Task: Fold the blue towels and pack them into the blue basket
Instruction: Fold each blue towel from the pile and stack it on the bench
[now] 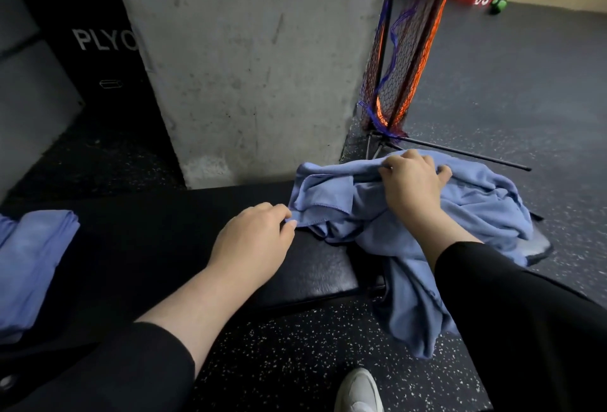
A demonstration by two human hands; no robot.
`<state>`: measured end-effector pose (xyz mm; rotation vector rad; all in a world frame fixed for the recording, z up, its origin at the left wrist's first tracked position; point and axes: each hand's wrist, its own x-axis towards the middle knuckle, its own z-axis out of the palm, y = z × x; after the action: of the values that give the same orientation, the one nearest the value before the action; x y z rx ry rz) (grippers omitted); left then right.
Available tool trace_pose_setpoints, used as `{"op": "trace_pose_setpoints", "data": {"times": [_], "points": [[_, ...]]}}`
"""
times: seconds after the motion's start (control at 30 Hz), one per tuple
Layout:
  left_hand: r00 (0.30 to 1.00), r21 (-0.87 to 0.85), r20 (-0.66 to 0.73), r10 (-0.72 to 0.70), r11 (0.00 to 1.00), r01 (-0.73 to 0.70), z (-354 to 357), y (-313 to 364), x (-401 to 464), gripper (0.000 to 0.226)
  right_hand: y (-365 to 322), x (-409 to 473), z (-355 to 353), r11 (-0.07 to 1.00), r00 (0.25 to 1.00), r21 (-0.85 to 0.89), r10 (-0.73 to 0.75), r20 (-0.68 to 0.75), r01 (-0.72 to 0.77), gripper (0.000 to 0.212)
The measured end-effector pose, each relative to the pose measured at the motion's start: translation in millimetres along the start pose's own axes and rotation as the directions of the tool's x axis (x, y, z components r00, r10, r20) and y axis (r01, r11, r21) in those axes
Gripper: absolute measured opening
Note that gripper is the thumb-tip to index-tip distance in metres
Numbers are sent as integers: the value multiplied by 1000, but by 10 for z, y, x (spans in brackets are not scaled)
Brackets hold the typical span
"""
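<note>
A crumpled pile of blue towels [473, 208] lies over the right end of a black padded bench [170, 234], part of it hanging down toward the floor. My left hand [253, 240] pinches a towel corner at the pile's left edge. My right hand [410, 185] grips a fold on top of the pile, fingers curled into the cloth. A folded blue towel [29, 257] rests at the bench's left end. No blue basket is in view.
A concrete pillar [256, 60] rises just behind the bench. A black plyo box [98, 60] stands at the back left. A netted rack on thin metal legs [404, 60] stands right of the pillar. My white shoe [359, 392] is on the speckled floor.
</note>
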<state>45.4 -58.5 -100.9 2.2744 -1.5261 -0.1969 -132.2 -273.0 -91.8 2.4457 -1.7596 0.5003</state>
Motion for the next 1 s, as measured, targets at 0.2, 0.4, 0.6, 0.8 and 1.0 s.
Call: {"op": "trace_pose_setpoints", "data": {"times": [0.2, 0.4, 0.6, 0.8, 1.0], "points": [[997, -94, -70, -11, 996, 4, -117, -71, -17, 30, -191, -22, -426, 863, 955, 450, -110, -274, 228, 16], [990, -353, -144, -6, 935, -46, -314, -57, -126, 59, -664, -262, -1040, 724, 966, 643, -144, -214, 250, 17], [992, -692, -19, -127, 718, 79, -492, -187, -239, 62, -1176, -605, -1173, 563, 980, 813, -193, -47, 150, 14], [980, -777, -14, -197, 619, 114, -718, -478, -433, 26, -1628, -909, -1083, 423, 977, 906, -191, 95, -5, 17], [858, -737, -238, -456, 660, 146, -1016, -926, -514, 43, -2063, -967, -874, 482, 947, 876, -280, 157, -3, 19]]}}
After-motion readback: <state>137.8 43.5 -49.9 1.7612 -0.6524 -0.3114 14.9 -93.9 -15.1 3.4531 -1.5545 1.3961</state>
